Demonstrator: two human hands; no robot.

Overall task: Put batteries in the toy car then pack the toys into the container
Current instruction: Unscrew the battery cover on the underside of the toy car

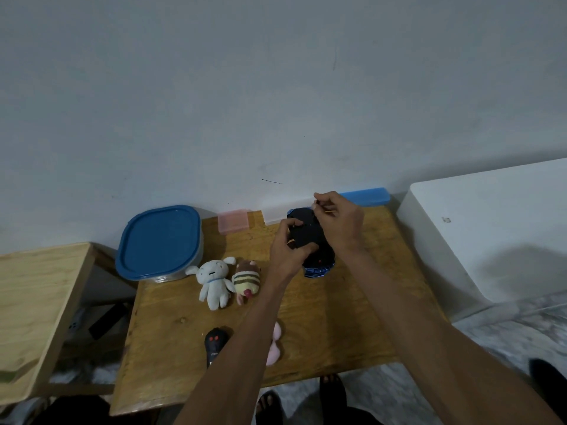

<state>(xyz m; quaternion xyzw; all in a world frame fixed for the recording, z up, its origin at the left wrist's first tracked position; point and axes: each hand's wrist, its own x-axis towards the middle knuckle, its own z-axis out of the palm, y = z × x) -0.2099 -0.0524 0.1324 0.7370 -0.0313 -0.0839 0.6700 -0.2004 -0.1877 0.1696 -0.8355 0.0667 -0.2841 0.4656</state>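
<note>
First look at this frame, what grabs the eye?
Both hands meet at the table's far side: the left hand grips the dark toy car while the right hand works at its far end. Left of them sits the blue-lidded container, lid on, with two small plush toys beside it.

I see the toy car point(311, 240) right of the frame's centre, dark, almost black, with blue trim at its near end; it is turned so the plain dark underside faces up. The container point(159, 242) stands at the left-centre on the worktop point(352, 317), a rounded clear tub with its blue lid closed. Just right of it lies a white plush point(214, 283) with long ears, and touching that a striped brown plush point(246, 279). Lower, a pink plush point(274, 345) is partly hidden, and a black remote point(214, 342) with red buttons lies left of it.
</note>
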